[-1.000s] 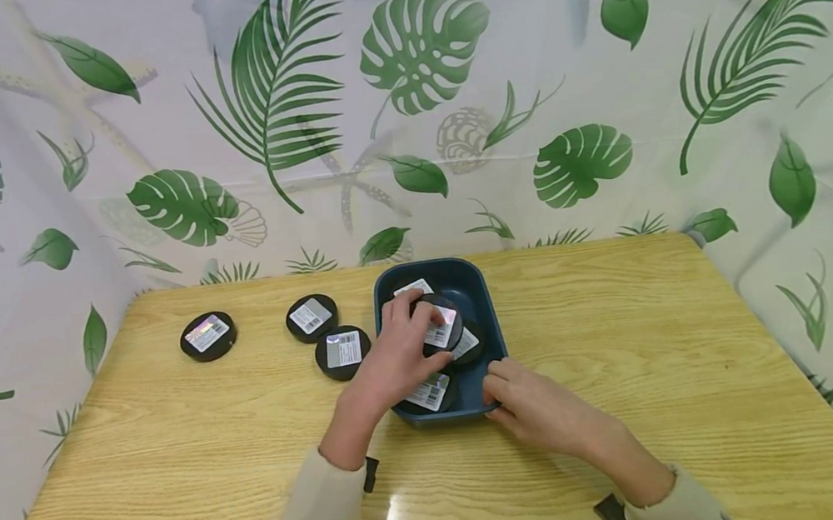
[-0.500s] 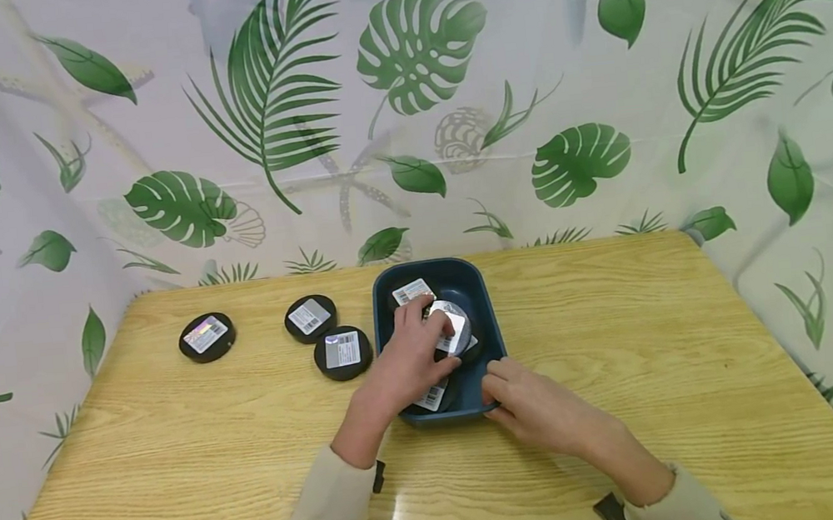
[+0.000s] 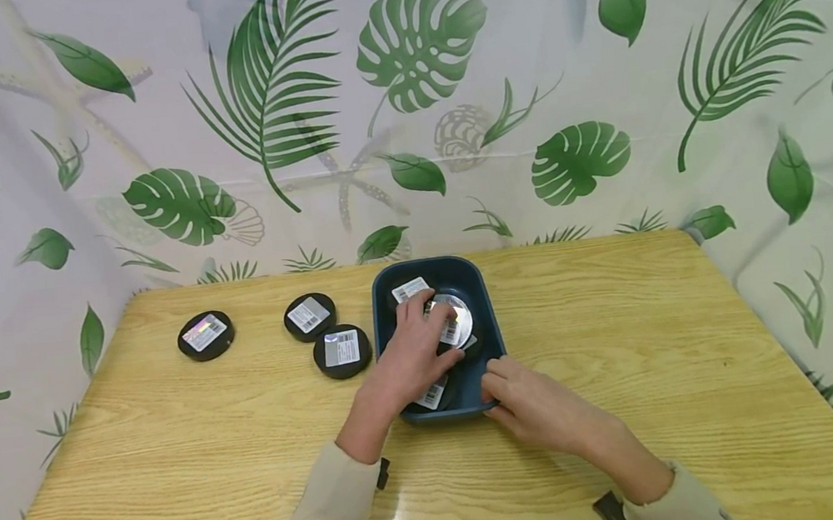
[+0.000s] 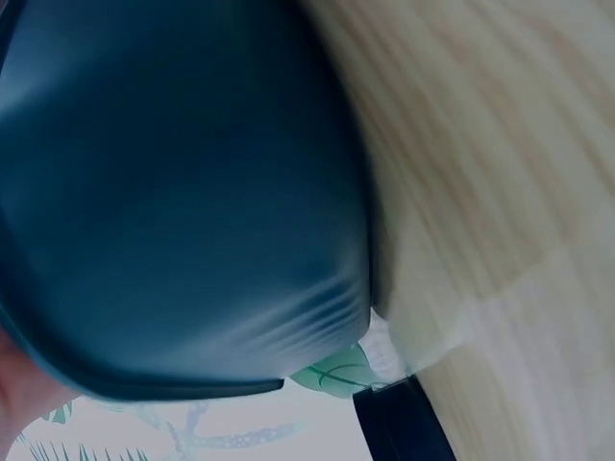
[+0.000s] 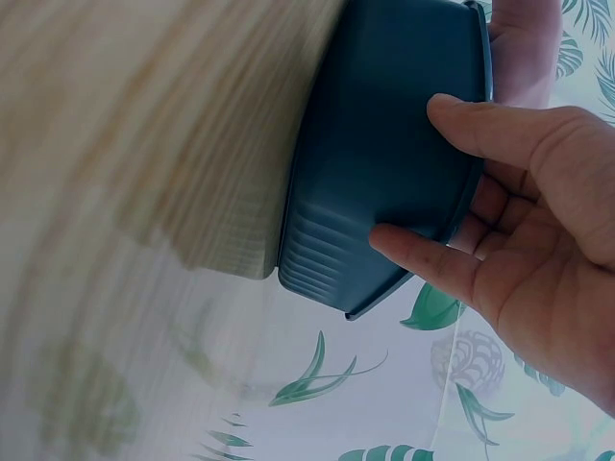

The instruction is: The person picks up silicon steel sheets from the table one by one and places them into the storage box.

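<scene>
Head view: A blue bin (image 3: 464,282) stands on the wood-grain table (image 3: 634,331), in front of a leaf-print cloth (image 3: 593,218). The left hand (image 3: 410,364) reaches into it from 7 o'clock, thumb and fingers holding a round disc (image 3: 460,323) near the middle of the bin. That disc is silvery with glare and bears a label with a barcode. A corner of another label shows beneath it. A labelled disc (image 3: 407,288) lies at the bin's 11 o'clock; a second label (image 3: 432,395), with a barcode, shows between 6 and 7 o'clock. The right hand (image 3: 534,406) grips the rim between 4 and 5 o'clock. Outside the bin, toward 9 o'clock, lie three black discs: the nearest (image 3: 342,352), one just beside it (image 3: 310,317), and one well apart (image 3: 205,335). All three carry pale barcode labels; the farthest has a rainbow sheen. Print is too small to read.

Left wrist view: The bin's plain outer wall fills the left side, ribbed toward 5 o'clock. Part of a hand appears at 8 o'clock; its finger state cannot be told here.

Right wrist view: The right hand enters from 3 o'clock, two digits pressed against the outer wall, others bent behind the rim.
</scene>
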The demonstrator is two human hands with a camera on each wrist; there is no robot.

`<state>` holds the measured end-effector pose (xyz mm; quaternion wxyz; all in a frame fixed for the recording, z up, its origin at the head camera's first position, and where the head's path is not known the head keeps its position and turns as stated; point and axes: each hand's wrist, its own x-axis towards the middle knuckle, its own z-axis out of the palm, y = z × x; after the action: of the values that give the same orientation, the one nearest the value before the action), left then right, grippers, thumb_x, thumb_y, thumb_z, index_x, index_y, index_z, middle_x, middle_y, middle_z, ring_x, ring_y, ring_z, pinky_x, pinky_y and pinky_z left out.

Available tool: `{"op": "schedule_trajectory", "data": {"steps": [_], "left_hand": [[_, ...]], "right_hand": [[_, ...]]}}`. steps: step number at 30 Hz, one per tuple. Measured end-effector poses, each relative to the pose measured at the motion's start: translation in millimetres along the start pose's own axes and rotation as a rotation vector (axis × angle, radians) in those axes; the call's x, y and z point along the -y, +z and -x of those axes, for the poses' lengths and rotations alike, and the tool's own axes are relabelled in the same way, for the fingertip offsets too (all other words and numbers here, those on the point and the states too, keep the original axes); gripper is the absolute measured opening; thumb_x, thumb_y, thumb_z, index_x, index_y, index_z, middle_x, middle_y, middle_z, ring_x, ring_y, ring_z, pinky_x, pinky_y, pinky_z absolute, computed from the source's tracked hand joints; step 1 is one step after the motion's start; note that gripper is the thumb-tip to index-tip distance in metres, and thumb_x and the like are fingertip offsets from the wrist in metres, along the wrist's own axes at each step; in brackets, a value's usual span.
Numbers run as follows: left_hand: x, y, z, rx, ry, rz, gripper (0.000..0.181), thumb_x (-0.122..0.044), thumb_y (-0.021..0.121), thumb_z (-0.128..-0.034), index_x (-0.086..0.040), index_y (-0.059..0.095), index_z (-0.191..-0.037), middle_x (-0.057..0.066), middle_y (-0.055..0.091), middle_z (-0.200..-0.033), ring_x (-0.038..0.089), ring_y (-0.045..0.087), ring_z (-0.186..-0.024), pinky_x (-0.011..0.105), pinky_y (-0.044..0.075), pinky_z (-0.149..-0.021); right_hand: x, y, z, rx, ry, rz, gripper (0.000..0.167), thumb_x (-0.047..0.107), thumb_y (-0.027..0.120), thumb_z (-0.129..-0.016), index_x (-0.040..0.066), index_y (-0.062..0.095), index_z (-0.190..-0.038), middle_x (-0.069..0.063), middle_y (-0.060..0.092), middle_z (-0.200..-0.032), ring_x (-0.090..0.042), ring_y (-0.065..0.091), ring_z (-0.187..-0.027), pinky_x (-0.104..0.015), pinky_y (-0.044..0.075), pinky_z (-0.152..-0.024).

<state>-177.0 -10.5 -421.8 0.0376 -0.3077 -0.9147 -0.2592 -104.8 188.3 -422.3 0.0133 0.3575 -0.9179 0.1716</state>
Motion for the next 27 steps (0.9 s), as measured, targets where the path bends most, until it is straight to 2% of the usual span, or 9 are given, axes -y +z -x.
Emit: {"op": "schedule_trajectory", "data": {"steps": [10,18,27], "left_hand": [[-2.1,7.4,-6.5,0.016,-0.009,0.019,0.042,-0.022,0.077,-0.0878,-0.009,0.053,-0.12,0.026,0.036,-0.147,0.041,0.033,-0.137,0.048,0.045,-0.103],[-1.9,19.3,-14.0,0.031,0.008,-0.125,0.046,-0.028,0.079,-0.0865,-0.01,0.054,-0.122,0.026,0.041,-0.143,0.041,0.04,-0.132,0.047,0.045,-0.104],[-1.8,24.1,-16.9,0.086,-0.016,-0.178,0.048,-0.03,0.077,-0.0882,-0.012,0.055,-0.128,0.024,0.04,-0.145,0.04,0.041,-0.133,0.047,0.045,-0.104]], "right_hand": [[0.6,0.2,0.2,-0.007,-0.006,0.002,0.019,0.007,0.077,-0.085,0.013,0.058,-0.085,0.006,0.047,-0.086,-0.01,0.045,-0.079,-0.025,0.046,-0.069],[0.0,1.5,0.7,-0.009,-0.018,0.006,0.021,0.006,0.077,-0.084,0.013,0.058,-0.085,0.005,0.048,-0.086,-0.009,0.044,-0.078,-0.025,0.045,-0.068],[-1.1,3.0,0.9,-0.015,-0.035,-0.002,0.022,0.004,0.077,-0.084,0.013,0.057,-0.084,0.005,0.047,-0.085,-0.01,0.044,-0.078,-0.025,0.044,-0.068]]}}
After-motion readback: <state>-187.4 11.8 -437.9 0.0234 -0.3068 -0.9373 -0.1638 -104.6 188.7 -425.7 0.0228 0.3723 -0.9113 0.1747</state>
